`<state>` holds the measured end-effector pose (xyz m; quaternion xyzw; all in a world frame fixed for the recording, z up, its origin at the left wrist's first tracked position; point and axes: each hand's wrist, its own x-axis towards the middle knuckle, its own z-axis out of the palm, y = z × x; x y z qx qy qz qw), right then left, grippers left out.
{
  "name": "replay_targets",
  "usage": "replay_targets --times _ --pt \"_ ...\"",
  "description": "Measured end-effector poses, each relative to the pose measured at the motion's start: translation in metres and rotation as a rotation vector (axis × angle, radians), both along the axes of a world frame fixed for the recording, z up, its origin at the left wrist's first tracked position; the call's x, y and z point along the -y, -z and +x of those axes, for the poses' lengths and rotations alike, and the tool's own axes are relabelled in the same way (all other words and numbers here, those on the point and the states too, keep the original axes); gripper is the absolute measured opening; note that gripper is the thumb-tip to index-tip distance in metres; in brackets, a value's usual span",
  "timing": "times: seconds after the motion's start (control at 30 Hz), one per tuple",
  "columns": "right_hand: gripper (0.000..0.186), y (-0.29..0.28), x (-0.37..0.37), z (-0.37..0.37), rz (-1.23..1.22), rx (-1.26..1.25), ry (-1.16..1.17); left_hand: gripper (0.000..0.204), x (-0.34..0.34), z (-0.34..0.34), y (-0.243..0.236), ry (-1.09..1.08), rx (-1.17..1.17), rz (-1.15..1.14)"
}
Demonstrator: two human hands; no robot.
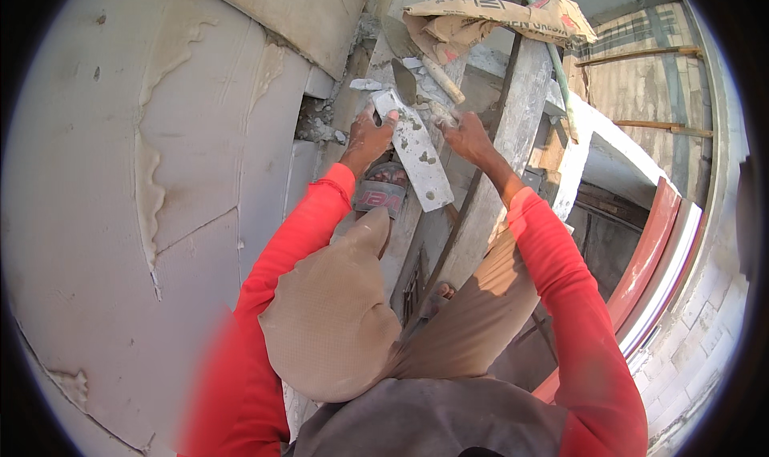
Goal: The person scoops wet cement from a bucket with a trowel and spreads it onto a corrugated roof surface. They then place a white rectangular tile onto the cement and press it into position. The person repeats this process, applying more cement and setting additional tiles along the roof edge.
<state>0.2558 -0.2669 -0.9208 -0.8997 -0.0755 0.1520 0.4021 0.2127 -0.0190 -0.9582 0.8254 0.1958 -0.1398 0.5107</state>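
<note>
A long pale block (422, 162), spotted with grey mortar, lies slanted in front of me above the planks. My left hand (368, 140) grips its upper left end, thumb along the edge. To the right of the block, my right hand (471, 140) is closed around the handle of a small trowel. The dark pointed trowel blade (404, 83) extends up and left, just past the block's top end. Beside that blade lies another tool with a light wooden handle (443, 81). White broken chips (366, 84) sit near the block's far end.
A crumpled brown paper sack (497, 20) lies across the planks ahead. A thick wooden beam (513, 128) runs along my right, with an open drop beyond it. A green pole (558, 72) leans there. The grey wall (192, 177) rises on my left. My sandalled foot (383, 191) rests beneath the block.
</note>
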Motion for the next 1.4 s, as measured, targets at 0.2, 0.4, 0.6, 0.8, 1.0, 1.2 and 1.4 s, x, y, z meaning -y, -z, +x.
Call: replay_targets --times 0.2,0.4,0.6,0.8,1.0,1.2,1.4 --pt "0.040 -0.114 0.011 -0.016 0.156 -0.066 0.059 0.083 0.009 0.003 -0.049 -0.020 -0.140 -0.296" --pt "0.032 -0.140 0.000 -0.073 0.234 0.250 0.195 0.086 0.016 0.002 -0.042 0.004 -0.074 -0.009" --pt "0.031 -0.160 -0.007 -0.058 0.073 -0.009 0.081 0.088 -0.007 0.005 -0.010 -0.018 -0.077 -0.094" --pt "0.036 -0.063 0.028 -0.084 -0.291 -0.053 -0.038 0.089 0.016 0.004 -0.029 0.032 -0.109 -0.060" --pt "0.032 -0.181 -0.012 -0.072 0.201 0.311 0.284 0.087 0.012 0.004 -0.026 0.055 -0.072 -0.011" --pt "0.030 -0.095 0.006 -0.054 -0.108 0.091 -0.051 0.087 -0.001 0.018 -0.019 0.046 0.003 0.050" --pt "0.027 -0.115 -0.004 -0.077 0.108 0.362 0.199 0.087 0.012 0.010 -0.037 0.070 -0.072 0.050"
